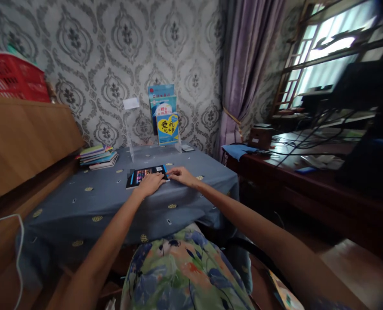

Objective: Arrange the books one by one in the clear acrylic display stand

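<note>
A dark book [136,177] with a colourful picture panel and a pale square code lies flat on the blue-grey tablecloth. Across its lower middle, my left hand [151,183] rests with the fingers stretched out flat. At the book's right edge is my right hand [182,175], its thumb and fingers pinched together on the corner. Behind the book stands a clear acrylic book rack [130,133]. It holds several upright children's books, with a blue and yellow one [168,129] in front.
A stack of thin books [97,157] sits at the table's back left, beside a wooden cabinet [26,142] with a red basket [15,77] on top. To the right, a dark desk [307,172] carries cables, a blue cloth [239,150] and a monitor.
</note>
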Action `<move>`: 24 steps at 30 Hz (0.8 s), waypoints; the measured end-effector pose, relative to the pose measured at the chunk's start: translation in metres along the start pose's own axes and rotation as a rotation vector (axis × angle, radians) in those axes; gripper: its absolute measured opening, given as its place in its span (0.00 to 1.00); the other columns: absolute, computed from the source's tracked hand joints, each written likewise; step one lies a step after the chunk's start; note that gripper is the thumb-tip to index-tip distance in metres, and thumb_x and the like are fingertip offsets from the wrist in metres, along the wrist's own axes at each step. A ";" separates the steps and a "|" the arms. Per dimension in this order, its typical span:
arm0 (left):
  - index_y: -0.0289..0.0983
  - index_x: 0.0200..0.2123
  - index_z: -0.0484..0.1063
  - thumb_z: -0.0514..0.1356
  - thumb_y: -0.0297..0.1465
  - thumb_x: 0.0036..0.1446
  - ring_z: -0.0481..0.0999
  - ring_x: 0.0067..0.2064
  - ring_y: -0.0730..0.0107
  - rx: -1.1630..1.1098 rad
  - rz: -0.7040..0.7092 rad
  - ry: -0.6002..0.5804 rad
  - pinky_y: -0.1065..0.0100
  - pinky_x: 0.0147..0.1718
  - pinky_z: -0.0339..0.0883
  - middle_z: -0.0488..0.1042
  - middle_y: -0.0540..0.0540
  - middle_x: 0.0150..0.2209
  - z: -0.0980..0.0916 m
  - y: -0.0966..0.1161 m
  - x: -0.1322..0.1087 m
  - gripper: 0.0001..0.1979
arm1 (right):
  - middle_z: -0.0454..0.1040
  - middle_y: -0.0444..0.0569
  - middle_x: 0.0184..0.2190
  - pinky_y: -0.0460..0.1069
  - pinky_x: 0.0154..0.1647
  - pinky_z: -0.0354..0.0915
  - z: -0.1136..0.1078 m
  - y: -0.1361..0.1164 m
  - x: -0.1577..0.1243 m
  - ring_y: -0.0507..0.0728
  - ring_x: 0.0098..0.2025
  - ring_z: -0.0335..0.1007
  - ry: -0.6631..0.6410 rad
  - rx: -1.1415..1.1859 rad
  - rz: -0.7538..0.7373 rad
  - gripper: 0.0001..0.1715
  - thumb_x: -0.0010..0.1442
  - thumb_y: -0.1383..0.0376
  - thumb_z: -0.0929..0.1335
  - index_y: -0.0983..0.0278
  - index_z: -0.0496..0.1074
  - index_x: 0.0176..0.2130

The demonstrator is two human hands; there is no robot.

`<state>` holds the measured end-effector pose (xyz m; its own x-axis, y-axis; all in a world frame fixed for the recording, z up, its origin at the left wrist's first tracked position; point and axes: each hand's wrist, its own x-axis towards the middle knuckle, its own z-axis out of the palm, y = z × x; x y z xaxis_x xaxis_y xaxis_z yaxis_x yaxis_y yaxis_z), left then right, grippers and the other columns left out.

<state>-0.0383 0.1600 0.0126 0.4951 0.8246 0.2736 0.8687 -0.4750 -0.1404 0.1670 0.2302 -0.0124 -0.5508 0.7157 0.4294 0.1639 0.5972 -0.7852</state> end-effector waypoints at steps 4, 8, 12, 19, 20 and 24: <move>0.37 0.53 0.73 0.48 0.37 0.73 0.77 0.55 0.57 0.041 -0.019 0.019 0.62 0.53 0.67 0.78 0.39 0.54 -0.002 0.004 0.001 0.18 | 0.79 0.46 0.28 0.47 0.33 0.66 -0.001 -0.001 0.001 0.53 0.30 0.72 0.034 0.020 -0.012 0.19 0.53 0.58 0.72 0.68 0.80 0.41; 0.38 0.53 0.74 0.50 0.38 0.72 0.78 0.54 0.57 0.024 -0.058 0.031 0.62 0.52 0.68 0.78 0.41 0.53 -0.003 0.008 0.000 0.17 | 0.79 0.47 0.30 0.47 0.34 0.65 0.000 -0.002 0.000 0.54 0.31 0.72 0.029 -0.008 -0.014 0.19 0.53 0.57 0.71 0.68 0.80 0.40; 0.39 0.52 0.76 0.53 0.39 0.70 0.78 0.53 0.56 -0.008 -0.109 0.045 0.62 0.52 0.68 0.79 0.41 0.52 -0.004 0.011 -0.001 0.16 | 0.80 0.47 0.31 0.46 0.34 0.65 0.000 -0.003 -0.003 0.54 0.32 0.72 0.017 -0.067 -0.024 0.17 0.54 0.60 0.69 0.66 0.81 0.39; 0.42 0.56 0.74 0.53 0.41 0.70 0.76 0.56 0.56 -0.055 -0.127 0.048 0.61 0.53 0.69 0.77 0.42 0.56 -0.004 0.009 -0.002 0.18 | 0.79 0.45 0.28 0.46 0.36 0.64 0.002 -0.012 -0.009 0.54 0.32 0.71 0.046 -0.197 -0.079 0.16 0.56 0.65 0.67 0.66 0.82 0.40; 0.43 0.58 0.73 0.53 0.40 0.70 0.75 0.58 0.57 -0.061 -0.121 0.045 0.61 0.55 0.68 0.76 0.43 0.58 -0.003 0.008 -0.003 0.19 | 0.80 0.45 0.29 0.46 0.36 0.64 0.003 -0.014 -0.011 0.54 0.32 0.71 0.054 -0.220 -0.088 0.16 0.56 0.66 0.67 0.66 0.82 0.40; 0.43 0.61 0.70 0.52 0.39 0.70 0.69 0.64 0.64 -0.091 -0.104 0.015 0.64 0.62 0.61 0.72 0.47 0.63 -0.003 -0.004 -0.016 0.20 | 0.80 0.47 0.31 0.46 0.37 0.63 0.005 -0.021 -0.016 0.54 0.33 0.71 0.080 -0.301 -0.108 0.16 0.57 0.68 0.67 0.65 0.83 0.41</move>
<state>-0.0502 0.1478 0.0117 0.4015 0.8665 0.2966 0.9102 -0.4136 -0.0237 0.1679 0.2046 -0.0049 -0.5143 0.6615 0.5459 0.3495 0.7429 -0.5710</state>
